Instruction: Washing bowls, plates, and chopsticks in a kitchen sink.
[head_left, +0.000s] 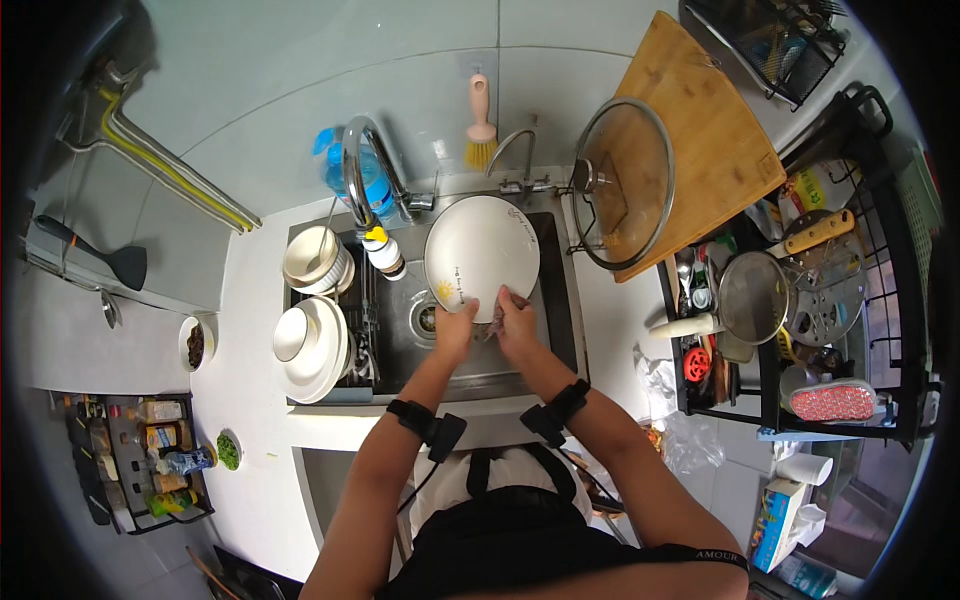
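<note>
A large white oval plate (482, 251) with a small sun print and lettering is held over the steel sink (405, 375). My left hand (456, 326) grips its lower left edge. At its lower right edge, my right hand (516, 319) holds the plate together with a crumpled, dark reddish cloth or scrubber (496, 321), partly hidden by the fingers. The sink drain (424, 316) shows left of my left hand. Stacked white bowls (311, 256) and stacked white plates (330, 375) stand on the rack at the sink's left side.
A chrome faucet (352, 165) with a spray head (384, 255) arches over the sink's left part; a smaller tap (525, 161) stands behind the plate. At right, a glass lid (630, 180) leans before a wooden cutting board (705, 135), near a crowded utensil rack (769, 424). A pink-handled brush (480, 112) hangs behind.
</note>
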